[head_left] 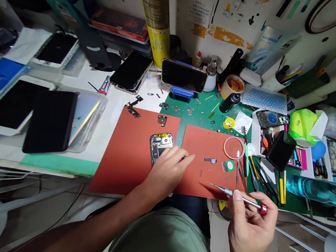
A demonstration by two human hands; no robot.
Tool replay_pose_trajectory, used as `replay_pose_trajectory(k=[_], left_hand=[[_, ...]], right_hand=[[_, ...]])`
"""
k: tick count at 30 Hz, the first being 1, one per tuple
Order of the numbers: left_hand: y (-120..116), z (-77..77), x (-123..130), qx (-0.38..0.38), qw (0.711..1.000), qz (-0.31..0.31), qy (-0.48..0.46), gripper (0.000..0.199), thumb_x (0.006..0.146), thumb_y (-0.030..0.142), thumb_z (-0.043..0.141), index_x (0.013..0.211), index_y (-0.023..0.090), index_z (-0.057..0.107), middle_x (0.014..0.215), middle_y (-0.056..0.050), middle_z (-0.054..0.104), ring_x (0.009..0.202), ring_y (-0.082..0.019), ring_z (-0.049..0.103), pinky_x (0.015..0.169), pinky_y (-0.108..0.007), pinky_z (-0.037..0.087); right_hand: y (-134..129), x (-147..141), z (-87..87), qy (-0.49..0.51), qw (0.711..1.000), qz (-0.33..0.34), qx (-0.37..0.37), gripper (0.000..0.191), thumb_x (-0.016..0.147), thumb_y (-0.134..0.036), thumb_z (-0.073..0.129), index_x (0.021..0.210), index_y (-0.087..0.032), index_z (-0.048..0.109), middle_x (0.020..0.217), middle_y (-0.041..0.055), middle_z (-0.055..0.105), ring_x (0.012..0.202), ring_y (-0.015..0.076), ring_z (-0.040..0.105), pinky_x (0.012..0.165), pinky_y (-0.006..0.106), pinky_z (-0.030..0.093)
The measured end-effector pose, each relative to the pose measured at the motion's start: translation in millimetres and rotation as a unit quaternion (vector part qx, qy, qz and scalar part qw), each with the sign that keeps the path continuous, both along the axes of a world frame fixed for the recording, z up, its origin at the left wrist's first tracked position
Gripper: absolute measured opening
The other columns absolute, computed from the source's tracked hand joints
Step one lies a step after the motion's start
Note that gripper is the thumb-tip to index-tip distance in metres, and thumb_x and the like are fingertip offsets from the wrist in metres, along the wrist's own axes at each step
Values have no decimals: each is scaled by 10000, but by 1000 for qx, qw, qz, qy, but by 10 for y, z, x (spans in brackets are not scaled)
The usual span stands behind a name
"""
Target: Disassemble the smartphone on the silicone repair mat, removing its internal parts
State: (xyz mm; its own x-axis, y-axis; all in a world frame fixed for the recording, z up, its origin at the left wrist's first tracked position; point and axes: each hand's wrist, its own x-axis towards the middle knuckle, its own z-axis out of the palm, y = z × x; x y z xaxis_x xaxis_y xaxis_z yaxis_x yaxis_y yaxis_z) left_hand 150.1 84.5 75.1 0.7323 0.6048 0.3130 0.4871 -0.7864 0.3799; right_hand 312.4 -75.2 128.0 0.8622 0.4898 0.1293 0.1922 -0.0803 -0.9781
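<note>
An opened phone (166, 141) with its inner parts bared lies on the left red-brown mat (126, 153). My left hand (170, 166) rests over its lower right part and hides it; the fingers are bent, and whatever lies under or between them is hidden. Off to the right, my right hand (251, 221) grips a slim precision screwdriver (226, 190) with a red end cap. Its thin tip points left above the right red-brown mat (199, 141), apart from the phone. A small grey phone part (210, 160) sits on that mat, beside a green-and-white sticker packet (228, 166).
Small loose parts (161, 119) lie above the phone. A phone on a blue stand (183, 77) and a yellow spray can (156, 20) stand at the back. Tweezers and pens (263, 175) and a blue bottle (321, 191) lie right; several phones and tablets (51, 122) lie left.
</note>
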Motion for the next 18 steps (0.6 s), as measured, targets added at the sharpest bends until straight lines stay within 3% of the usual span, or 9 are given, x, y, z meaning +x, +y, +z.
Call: replay_pose_trajectory(k=[5, 8, 11, 15, 18], left_hand=[[-83, 93, -709, -74, 993, 57, -71, 253, 1073, 214, 638, 1323, 224, 679, 1130, -58, 725, 1032, -233, 610, 926, -373, 517], [-207, 54, -988, -63, 991, 54, -103, 546, 1000, 287, 776, 1497, 224, 559, 1288, -94, 737, 1170, -272, 608, 1052, -423, 524], [-296, -37, -1084, -54, 991, 50, -107, 687, 977, 291, 807, 1577, 230, 478, 1312, -109, 739, 1212, -280, 613, 1092, -444, 515], [-323, -122, -1070, -79, 990, 86, -75, 585, 982, 361, 799, 1504, 226, 574, 1224, -117, 722, 1162, -278, 633, 1022, -425, 540], [-321, -124, -1057, -81, 991, 91, -58, 527, 996, 362, 774, 1476, 217, 612, 1207, -126, 716, 1145, -284, 639, 1002, -429, 535]], right_hand=[[45, -98, -17, -64, 995, 81, -12, 344, 899, -198, 858, 1151, -226, 626, 832, -2, 770, 652, 161, 770, 620, 260, 674], [106, -214, -73, -139, 971, 190, -31, 359, 922, -149, 819, 1214, -230, 626, 922, 22, 785, 752, 184, 799, 691, 299, 698], [223, -345, -107, -246, 926, 285, -34, 408, 936, -108, 785, 1293, -225, 623, 1000, 43, 789, 777, 187, 800, 706, 315, 705], [429, -481, -107, -325, 874, 360, -27, 371, 982, -97, 717, 1318, -210, 604, 979, 49, 783, 767, 194, 794, 638, 315, 685], [543, -538, -117, -348, 856, 381, -26, 331, 998, -98, 698, 1297, -200, 599, 958, 46, 772, 773, 195, 792, 631, 314, 674]])
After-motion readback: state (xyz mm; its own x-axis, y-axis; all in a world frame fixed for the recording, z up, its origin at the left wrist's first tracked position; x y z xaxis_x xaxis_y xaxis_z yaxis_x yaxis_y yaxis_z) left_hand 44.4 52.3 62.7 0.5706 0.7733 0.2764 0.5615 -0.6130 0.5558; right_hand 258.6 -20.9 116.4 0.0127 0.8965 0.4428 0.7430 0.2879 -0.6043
